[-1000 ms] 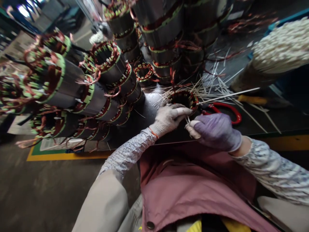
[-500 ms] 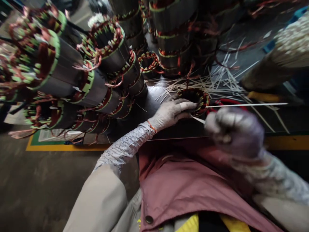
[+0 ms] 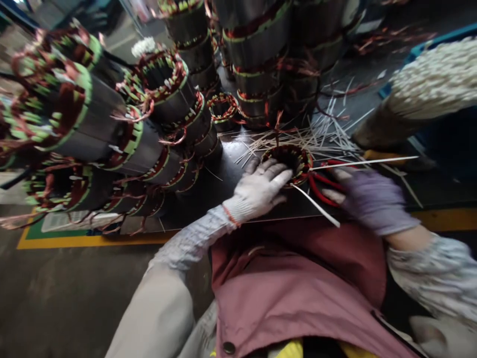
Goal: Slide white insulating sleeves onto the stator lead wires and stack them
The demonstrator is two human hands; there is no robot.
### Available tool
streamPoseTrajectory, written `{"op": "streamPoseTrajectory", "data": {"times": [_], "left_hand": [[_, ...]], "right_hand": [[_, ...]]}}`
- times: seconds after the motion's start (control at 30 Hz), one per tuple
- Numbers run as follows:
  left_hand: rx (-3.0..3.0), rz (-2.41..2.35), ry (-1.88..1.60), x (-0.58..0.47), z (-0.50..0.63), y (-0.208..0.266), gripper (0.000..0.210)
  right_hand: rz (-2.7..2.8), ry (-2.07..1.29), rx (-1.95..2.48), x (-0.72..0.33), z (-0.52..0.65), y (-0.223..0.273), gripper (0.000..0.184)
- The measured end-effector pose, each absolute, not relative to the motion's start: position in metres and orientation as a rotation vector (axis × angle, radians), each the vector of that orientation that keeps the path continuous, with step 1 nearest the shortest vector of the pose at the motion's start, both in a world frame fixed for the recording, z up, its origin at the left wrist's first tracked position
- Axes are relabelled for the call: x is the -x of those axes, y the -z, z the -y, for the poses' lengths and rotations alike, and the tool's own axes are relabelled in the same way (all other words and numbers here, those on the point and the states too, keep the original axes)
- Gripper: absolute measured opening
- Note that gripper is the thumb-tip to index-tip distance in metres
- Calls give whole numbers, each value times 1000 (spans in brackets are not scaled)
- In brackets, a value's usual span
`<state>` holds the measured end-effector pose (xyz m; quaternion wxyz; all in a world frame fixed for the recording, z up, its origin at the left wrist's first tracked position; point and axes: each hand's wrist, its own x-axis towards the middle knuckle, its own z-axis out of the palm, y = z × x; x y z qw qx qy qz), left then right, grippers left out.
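Note:
My left hand (image 3: 259, 188), in a white knit glove, lies with stretched fingers on the near left rim of a small motor stator (image 3: 307, 158) with copper windings. A white cord (image 3: 316, 205) trails from the stator's near side, its end free. Another white strip (image 3: 365, 162) sticks out to the right. My right hand (image 3: 378, 199), in a purplish glove with bare fingertips, is at a red-handled tool (image 3: 316, 193) beside the stator. Its thumb and fingers are apart around the handles; the tool's working end is hidden.
Stacked stators (image 3: 93, 124) stand at the left, with more stacks (image 3: 257, 49) behind. Loose white strips (image 3: 320, 136) lie scattered beyond the small stator. At the right are a thick bundle of white cords (image 3: 439, 74) and a blue bin (image 3: 417, 49). The table edge (image 3: 186, 229) runs nearest my body.
My right hand has let go of the white cord and moved down and right to the red-handled tool. The cord now hangs loose. My left hand stays on the stator.

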<state>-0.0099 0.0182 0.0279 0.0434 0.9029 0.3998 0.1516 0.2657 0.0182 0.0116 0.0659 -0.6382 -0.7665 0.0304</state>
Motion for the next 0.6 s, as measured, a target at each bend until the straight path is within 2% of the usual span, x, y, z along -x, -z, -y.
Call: {"op": "streamPoseTrajectory", "data": {"times": [0.13,0.27,0.43,0.6], "left_hand": [[-2846,-1251,-307,-6,-25,-4,45],[-2836,-1257,-393,10,-9,-3,43],[-2778,-1248,-406,19,-4,-2,45],[-2778,-1242,-457,17,-6,-1,45]], "right_hand": [[2597,-156,1921,-268,-40,4,53],[2594,-132,1870,-289,-6,10,39],[2445,-33,1630,-274,59,14,48],[2490,164,1728,-235,54,-7,41]]}}
